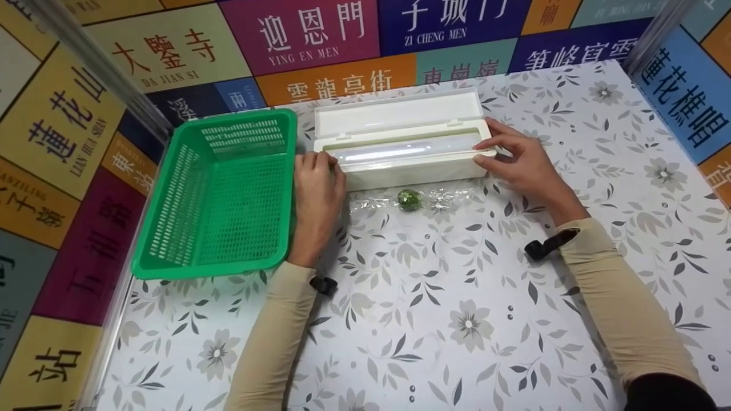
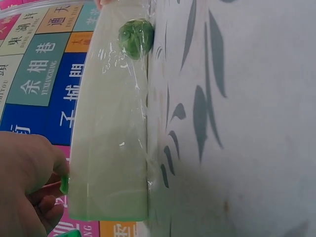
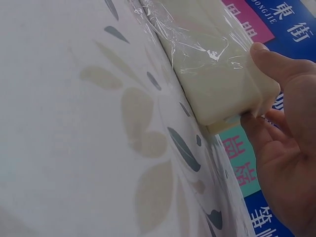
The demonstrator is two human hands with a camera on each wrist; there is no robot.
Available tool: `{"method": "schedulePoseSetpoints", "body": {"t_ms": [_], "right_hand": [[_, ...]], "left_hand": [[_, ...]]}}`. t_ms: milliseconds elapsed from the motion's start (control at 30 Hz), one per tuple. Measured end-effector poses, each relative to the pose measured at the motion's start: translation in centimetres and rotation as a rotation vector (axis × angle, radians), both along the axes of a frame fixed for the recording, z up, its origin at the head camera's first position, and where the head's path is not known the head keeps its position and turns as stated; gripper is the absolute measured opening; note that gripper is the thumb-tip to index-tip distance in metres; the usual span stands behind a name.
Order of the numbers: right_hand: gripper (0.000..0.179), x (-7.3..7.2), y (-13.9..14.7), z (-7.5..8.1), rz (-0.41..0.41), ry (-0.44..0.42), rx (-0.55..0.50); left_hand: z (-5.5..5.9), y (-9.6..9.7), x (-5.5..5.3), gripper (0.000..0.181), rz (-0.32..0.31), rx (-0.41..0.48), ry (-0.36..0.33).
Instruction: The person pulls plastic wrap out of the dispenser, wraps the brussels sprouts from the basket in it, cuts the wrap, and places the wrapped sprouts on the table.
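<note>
A long white cling film dispenser (image 1: 414, 173) lies across the table with its lid (image 1: 394, 113) tipped back. Inside it shows a roll of clear film (image 1: 408, 149). My left hand (image 1: 315, 197) grips the dispenser's left end with curled fingers, close beside the basket. At the other end my right hand (image 1: 528, 168) holds the corner, its thumb (image 3: 269, 59) on the front edge and fingers around the end. Just in front of the dispenser sits a small round green vegetable (image 1: 409, 200) under clear film, which spreads out on both sides of it.
A green plastic basket (image 1: 214, 271) stands on the left, next to the left hand. The table (image 1: 400, 342) has a leaf-and-flower cover. Panels with large printed characters (image 1: 320, 34) border it at the back and both sides.
</note>
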State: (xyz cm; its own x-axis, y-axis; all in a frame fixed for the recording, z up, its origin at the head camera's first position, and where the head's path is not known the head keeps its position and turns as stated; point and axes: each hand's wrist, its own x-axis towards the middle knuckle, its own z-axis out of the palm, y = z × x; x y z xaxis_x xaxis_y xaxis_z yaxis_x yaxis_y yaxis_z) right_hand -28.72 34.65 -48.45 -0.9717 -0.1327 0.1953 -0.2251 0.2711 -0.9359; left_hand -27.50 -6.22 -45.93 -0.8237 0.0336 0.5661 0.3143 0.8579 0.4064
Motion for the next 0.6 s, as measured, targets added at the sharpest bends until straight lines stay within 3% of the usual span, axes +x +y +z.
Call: {"method": "schedulePoseSetpoints", "body": {"t_ms": [233, 600], "right_hand": [[0.032, 0.03, -0.16, 0.13, 0.000, 0.003, -0.005], [0.034, 0.18, -0.04, 0.52, -0.001, -0.010, 0.006]], "left_hand": [[0.19, -0.77, 0.38, 0.013, 0.042, -0.004, -0.024], [0.39, -0.58, 0.42, 0.009, 0.015, 0.043, -0.101]]}}
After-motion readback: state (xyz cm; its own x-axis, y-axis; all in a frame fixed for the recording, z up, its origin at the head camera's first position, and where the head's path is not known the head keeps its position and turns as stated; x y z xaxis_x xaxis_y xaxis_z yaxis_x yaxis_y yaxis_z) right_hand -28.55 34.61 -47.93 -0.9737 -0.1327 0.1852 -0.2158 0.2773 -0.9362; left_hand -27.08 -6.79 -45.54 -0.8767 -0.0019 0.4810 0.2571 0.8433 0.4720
